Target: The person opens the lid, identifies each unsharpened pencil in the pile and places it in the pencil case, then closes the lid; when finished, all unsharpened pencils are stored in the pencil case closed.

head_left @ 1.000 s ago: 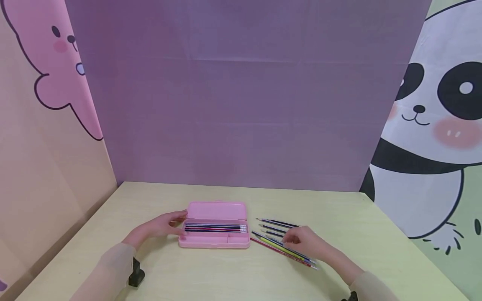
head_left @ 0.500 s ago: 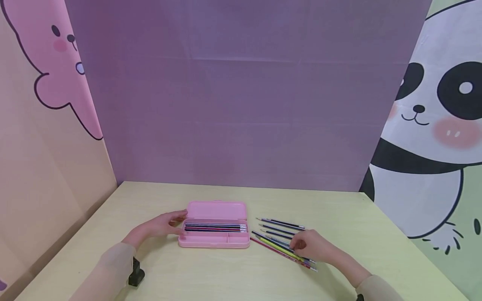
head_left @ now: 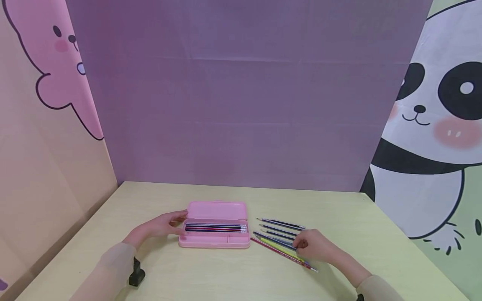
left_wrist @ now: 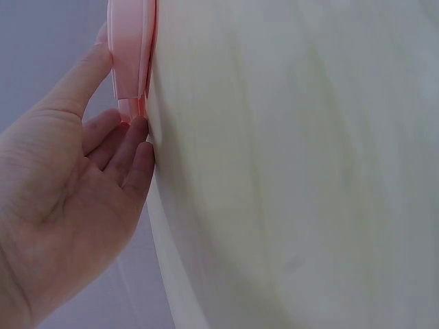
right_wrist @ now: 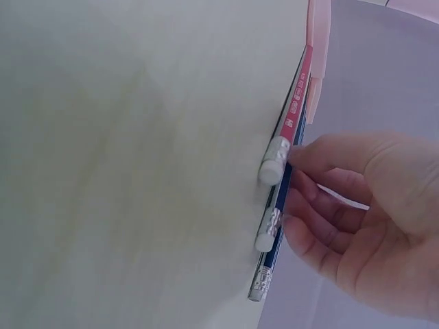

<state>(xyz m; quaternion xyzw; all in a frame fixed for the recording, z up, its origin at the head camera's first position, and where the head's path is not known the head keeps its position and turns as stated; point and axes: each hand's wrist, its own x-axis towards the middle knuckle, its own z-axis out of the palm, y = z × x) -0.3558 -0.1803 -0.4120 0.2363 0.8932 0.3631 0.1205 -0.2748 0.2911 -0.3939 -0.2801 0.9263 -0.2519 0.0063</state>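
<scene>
An opened pink pencil case (head_left: 207,240) lies on the table, with several striped pencils (head_left: 214,228) in its long compartment. At the case's left end, my left hand (head_left: 163,224) holds the edge. The left wrist view shows its thumb (left_wrist: 86,75) against the case (left_wrist: 130,55) and its fingertips at the lid's side. To the right of the case, several loose pencils lie slanted, among them a yellow pencil (head_left: 276,243) and a red pencil (head_left: 280,253). My right hand (head_left: 314,246) pinches a dark blue pencil (right_wrist: 288,181) near its eraser end; the exact grip is partly hidden.
Further dark pencils (head_left: 282,223) lie just behind the right hand. The light wooden table (head_left: 211,276) ends at a purple backdrop (head_left: 241,125). A panda picture (head_left: 418,188) covers the right wall.
My right hand has shifted right and slightly towards me along the pencils. A dark pencil has come away from beside the yellow one, its end now at the hand. The left hand stays put.
</scene>
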